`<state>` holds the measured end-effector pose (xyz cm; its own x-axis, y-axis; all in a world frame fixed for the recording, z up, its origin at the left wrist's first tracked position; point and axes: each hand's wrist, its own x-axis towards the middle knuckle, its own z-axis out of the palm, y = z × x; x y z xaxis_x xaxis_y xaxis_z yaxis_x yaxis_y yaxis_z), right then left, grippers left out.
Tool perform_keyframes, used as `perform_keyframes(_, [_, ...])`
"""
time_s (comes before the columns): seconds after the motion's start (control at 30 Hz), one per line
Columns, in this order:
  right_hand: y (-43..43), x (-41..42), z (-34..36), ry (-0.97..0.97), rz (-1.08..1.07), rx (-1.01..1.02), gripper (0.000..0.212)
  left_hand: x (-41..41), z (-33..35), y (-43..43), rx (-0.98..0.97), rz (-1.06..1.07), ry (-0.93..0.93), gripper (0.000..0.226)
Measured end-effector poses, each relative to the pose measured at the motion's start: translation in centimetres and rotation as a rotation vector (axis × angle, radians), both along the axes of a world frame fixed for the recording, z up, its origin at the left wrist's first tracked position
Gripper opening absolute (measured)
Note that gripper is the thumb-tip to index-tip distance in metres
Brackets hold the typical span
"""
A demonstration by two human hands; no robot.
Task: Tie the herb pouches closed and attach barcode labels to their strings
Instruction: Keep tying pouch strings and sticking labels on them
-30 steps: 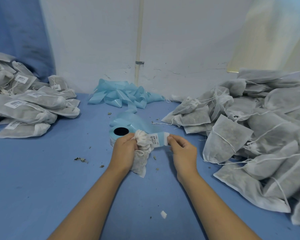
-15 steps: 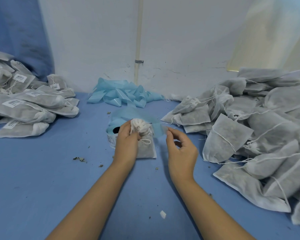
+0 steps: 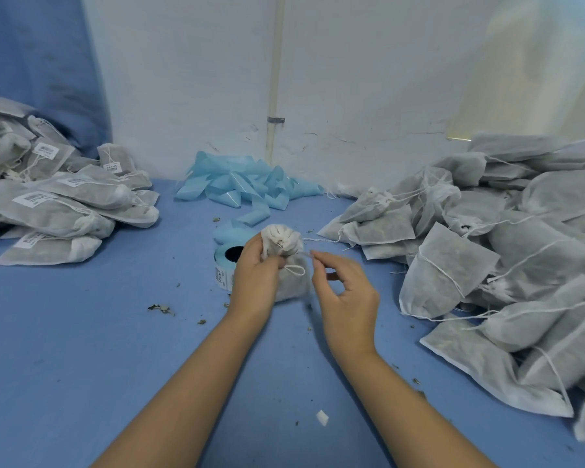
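A blue counter (image 3: 81, 349) fills the view, backed by a white wall (image 3: 368, 79). The landmark is a small grey-white fabric herb pouch (image 3: 289, 278) held upright at the centre.

Right of the pouch, a large heap of unlabelled grey fabric pouches with white drawstrings (image 3: 507, 251) spreads across the counter. Far left of it lies a smaller stack of grey pouches bearing white barcode labels (image 3: 48, 204). Behind the pouch, against the wall, sits a tangle of pale blue label backing strip (image 3: 244, 187).

Just behind and left of the pouch stands a pale blue roll of barcode labels (image 3: 225, 261), partly hidden by the left hand (image 3: 255, 275). That hand's grip is closed around the pouch's gathered neck. The right hand (image 3: 347, 292), just right of the pouch, pinches thumb and forefinger on a thin white string (image 3: 304, 254) running from the neck; the fingers are blurred.

A small white paper scrap (image 3: 322, 417) lies near the forearms, in front of the pouch.
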<state>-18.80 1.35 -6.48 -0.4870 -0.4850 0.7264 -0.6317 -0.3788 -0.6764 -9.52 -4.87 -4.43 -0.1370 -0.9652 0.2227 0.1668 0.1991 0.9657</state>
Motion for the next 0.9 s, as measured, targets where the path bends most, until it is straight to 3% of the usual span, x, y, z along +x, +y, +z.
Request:
perform_keyframes(0.1, [-0.14, 0.08, -0.27, 0.171, 0.011, -0.022, 0.015, -0.04, 0.13, 0.10, 0.011, 0.004, 0.019, 0.027])
perform_keyframes(0.27, [-0.20, 0.17, -0.42, 0.293, 0.006, -0.048, 0.016, -0.01, 0.22, 0.00, 0.036, 0.023, 0.069, 0.021])
perform_keyframes(0.6, [-0.11, 0.35, -0.35, 0.408, -0.009, 0.030, 0.021, -0.33, 0.50, -0.05, 0.053, 0.073, 0.137, 0.009])
perform_keyframes(0.7, [-0.05, 0.46, -0.24, 0.476, -0.096, 0.095, 0.022, -0.36, 0.36, -0.20, 0.012, 0.094, 0.124, 0.025])
perform_keyframes(0.83, [-0.05, 0.69, -0.16, 0.412, -0.047, 0.109, 0.022, -0.08, 0.24, -0.30, 0.006, 0.075, 0.136, 0.023])
perform_keyframes(0.9, [-0.06, 0.56, -0.06, 0.242, 0.007, 0.133, 0.025, 0.03, 0.30, -0.19, 0.019, 0.025, 0.131, 0.014])
